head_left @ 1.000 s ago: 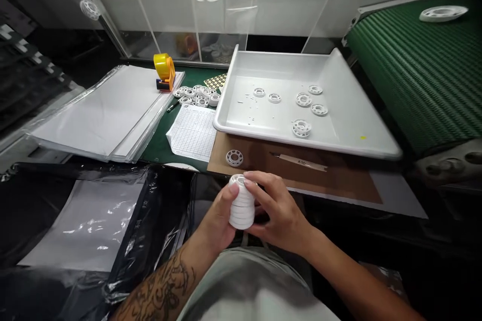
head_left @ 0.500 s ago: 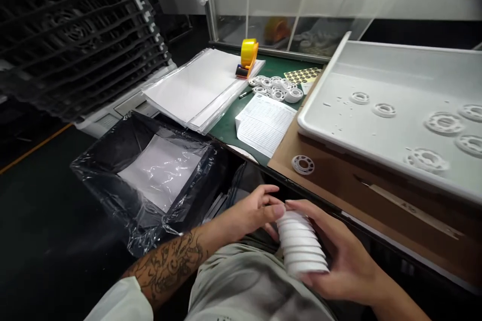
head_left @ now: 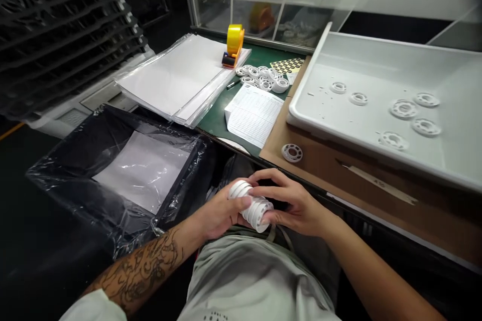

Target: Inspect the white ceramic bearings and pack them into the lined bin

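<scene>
A stack of white plastic rings (head_left: 250, 205) lies tilted between my hands, just above my lap. My left hand (head_left: 224, 213) wraps its far left end, with the thumb across the top. From the right, my right hand (head_left: 293, 205) grips the near end, fingers over the stack and thumb against the pocketed face of the end ring. One loose ring (head_left: 292, 153) rests on the brown board (head_left: 320, 160) beyond my hands. The palm side of both hands is hidden.
A white tray (head_left: 339, 125) at right holds several rings and small scraps. A knife-like tool (head_left: 380, 184) lies before it. Behind are a printed form (head_left: 255, 116), a heap of rings (head_left: 265, 79), and a tape dispenser (head_left: 233, 47). A plastic-lined bin (head_left: 56, 160) stands at left.
The stack has moved left and turned so that its pocketed end faces me. My left hand has closed around it, and my right hand has shifted to its near end. The view has swung slightly.
</scene>
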`<move>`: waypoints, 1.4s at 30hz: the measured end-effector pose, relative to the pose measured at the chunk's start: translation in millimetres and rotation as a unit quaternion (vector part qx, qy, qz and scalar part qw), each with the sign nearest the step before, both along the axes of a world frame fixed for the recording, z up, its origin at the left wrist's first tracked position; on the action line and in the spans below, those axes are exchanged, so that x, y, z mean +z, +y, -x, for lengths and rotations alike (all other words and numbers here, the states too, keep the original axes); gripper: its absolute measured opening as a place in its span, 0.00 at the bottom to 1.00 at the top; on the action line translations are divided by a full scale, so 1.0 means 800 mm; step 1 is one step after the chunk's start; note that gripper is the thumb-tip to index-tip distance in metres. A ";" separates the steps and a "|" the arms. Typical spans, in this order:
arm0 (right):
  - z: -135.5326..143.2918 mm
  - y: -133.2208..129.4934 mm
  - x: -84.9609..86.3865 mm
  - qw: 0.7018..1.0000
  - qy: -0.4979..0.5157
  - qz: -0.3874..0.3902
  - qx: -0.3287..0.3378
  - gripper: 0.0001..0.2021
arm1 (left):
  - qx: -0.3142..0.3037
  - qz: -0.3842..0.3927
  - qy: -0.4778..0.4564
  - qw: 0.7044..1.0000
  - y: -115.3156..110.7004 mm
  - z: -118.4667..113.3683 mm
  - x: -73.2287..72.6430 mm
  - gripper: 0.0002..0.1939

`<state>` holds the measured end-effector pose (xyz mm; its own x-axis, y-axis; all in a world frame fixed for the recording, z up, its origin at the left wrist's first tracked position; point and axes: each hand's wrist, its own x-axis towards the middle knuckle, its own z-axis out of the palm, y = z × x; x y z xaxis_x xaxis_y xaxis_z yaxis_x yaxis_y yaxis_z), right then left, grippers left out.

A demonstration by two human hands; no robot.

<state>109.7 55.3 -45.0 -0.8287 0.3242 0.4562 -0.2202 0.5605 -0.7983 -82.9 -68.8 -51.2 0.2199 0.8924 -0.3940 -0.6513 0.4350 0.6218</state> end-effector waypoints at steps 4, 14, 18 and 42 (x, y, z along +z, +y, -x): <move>0.004 -0.004 -0.008 0.999 0.025 0.010 -0.028 0.19 | 0.001 -0.004 -0.001 1.000 -0.002 -0.001 0.000 0.41; 0.008 -0.024 -0.037 0.981 0.063 -0.044 -0.180 0.25 | 0.095 -0.008 0.030 0.995 0.010 -0.020 0.012 0.36; 0.016 -0.019 -0.031 0.984 0.059 -0.055 -0.158 0.24 | 0.117 -0.001 0.040 0.992 0.009 -0.013 0.013 0.36; 0.098 0.029 -0.039 0.974 -0.212 -0.032 -0.074 0.16 | 0.119 0.164 0.584 0.786 0.041 0.342 -0.224 0.17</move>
